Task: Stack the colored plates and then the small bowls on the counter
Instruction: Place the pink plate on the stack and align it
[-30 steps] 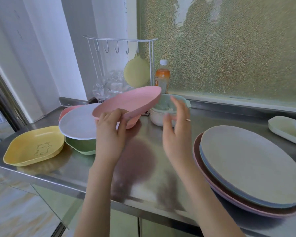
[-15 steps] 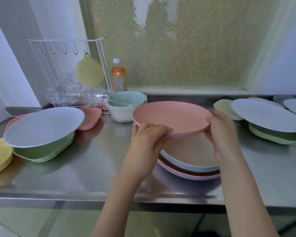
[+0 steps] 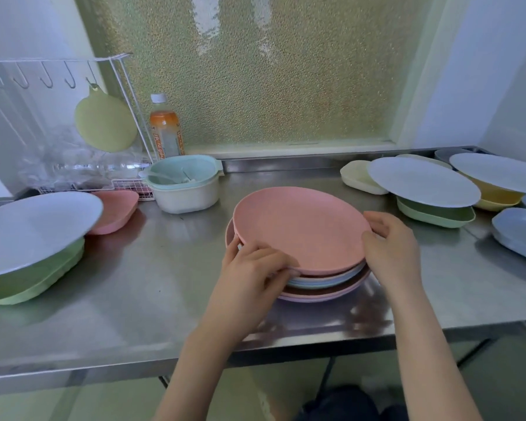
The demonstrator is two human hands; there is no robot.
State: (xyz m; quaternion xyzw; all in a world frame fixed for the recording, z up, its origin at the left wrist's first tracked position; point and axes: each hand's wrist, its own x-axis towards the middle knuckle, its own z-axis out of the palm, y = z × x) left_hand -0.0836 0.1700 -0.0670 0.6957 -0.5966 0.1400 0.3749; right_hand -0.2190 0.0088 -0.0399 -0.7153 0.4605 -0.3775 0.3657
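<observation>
Round pink plastic plate (image 3: 298, 229) sits on top of the stack of coloured plates (image 3: 325, 282) at centre of the stainless steel counter (image 3: 152, 287). Stack beneath shows pale blue, dark brownish and lilac-pink rims; the lowest pink plate is widest and pokes out at left and front.

Left hand (image 3: 249, 281) at the near-left rim of the pink plate, fingers curled around the edge and pinching it, fingertips tucked between the top plate and those below. Right hand (image 3: 392, 250) at the right rim, fingers bent over the edge, thumb on the plate's upper surface: grasping it too. Plate looks level and down on the stack (whether full weight is resting, cannot tell).

Left side of counter: pale blue-white round plate (image 3: 34, 226) lying tilted over green squarish bowls (image 3: 40, 281); a small pink squarish bowl (image 3: 116, 211) just behind it. Behind those, a white wire rack with hooks (image 3: 55, 74), a yellow-green round disc (image 3: 105, 123) hanging from it, crumpled clear plastic below. Orange-drink bottle with white cap (image 3: 164, 129) next to the rack; mint-and-cream handled bowl (image 3: 184, 186) in front of the bottle.

Right side: second pale round plate (image 3: 422, 185) over a green squarish bowl (image 3: 434, 214), a cream bowl (image 3: 359, 177) behind; a third pale plate (image 3: 498, 173) over a yellow bowl (image 3: 495, 197); light blue squarish bowls (image 3: 520, 232) at far right.
</observation>
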